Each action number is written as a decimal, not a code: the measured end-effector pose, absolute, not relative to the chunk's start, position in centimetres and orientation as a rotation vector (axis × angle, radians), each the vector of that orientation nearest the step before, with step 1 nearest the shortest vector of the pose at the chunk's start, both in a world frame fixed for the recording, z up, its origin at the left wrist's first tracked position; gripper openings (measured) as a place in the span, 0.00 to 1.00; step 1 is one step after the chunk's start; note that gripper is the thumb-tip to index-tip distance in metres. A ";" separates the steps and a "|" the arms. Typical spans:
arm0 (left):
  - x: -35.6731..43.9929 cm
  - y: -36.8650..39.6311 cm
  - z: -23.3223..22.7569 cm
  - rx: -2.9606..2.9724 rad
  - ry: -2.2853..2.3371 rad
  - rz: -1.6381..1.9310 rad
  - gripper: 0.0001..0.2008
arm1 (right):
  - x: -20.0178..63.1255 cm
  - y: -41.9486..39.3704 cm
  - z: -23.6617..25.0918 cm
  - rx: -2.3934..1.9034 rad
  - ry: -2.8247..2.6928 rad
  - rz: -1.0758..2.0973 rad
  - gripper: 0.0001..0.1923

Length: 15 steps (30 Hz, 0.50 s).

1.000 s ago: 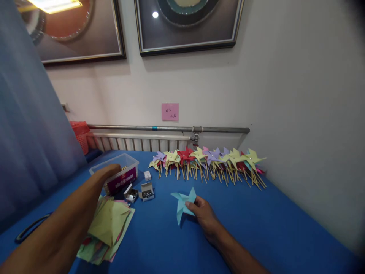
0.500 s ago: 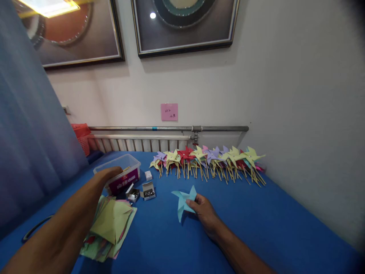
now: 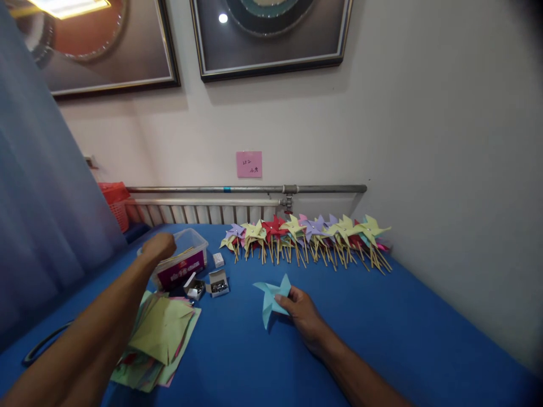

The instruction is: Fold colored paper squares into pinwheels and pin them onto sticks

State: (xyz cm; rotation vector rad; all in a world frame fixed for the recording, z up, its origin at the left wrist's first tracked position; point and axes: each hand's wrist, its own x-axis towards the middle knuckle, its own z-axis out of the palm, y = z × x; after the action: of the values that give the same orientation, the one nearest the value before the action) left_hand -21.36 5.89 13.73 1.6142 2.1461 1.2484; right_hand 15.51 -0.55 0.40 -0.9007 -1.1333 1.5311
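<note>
Our right hand point(image 3: 303, 314) pinches a folded light-blue paper pinwheel head point(image 3: 271, 297) flat on the blue-covered bench point(image 3: 382, 333), well to the right of the clear plastic box with the purple label point(image 3: 186, 257). Our left hand point(image 3: 160, 246), fingers curled narrow, hovers at that box's near rim; whether it holds anything we cannot tell. Just right of the box sit two small open cardboard boxes of metal pins point(image 3: 208, 284). In front of the box lies a loose stack of green and pink paper squares point(image 3: 163, 333). Farther right of it, a row of finished coloured paper pinwheels on wooden sticks point(image 3: 305, 237) lines the wall.
</note>
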 end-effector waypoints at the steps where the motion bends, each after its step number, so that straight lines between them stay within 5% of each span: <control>1: -21.0 5.6 14.4 1.635 2.188 1.258 0.11 | 15.5 -0.6 0.4 -0.905 -1.132 1.530 0.19; 3: -19.5 5.0 15.2 1.715 2.240 1.294 0.04 | 15.5 -0.6 0.5 -0.917 -1.125 1.519 0.19; 6: -14.3 3.8 13.7 1.789 2.097 1.334 0.14 | 15.5 -0.7 0.6 -0.950 -1.093 1.512 0.19; 10: -6.1 2.4 7.0 1.401 1.410 1.377 0.17 | 15.7 -0.9 0.9 -0.975 -1.056 1.509 0.20; 15: -2.4 1.1 0.7 1.394 1.414 1.238 0.09 | 15.8 -0.8 0.8 -0.963 -1.051 1.514 0.21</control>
State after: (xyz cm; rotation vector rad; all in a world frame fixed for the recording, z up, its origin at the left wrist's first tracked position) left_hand -2.35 1.07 0.68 1.3937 1.4141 1.2384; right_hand 15.78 -0.84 0.84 -0.9629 -1.0512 1.5138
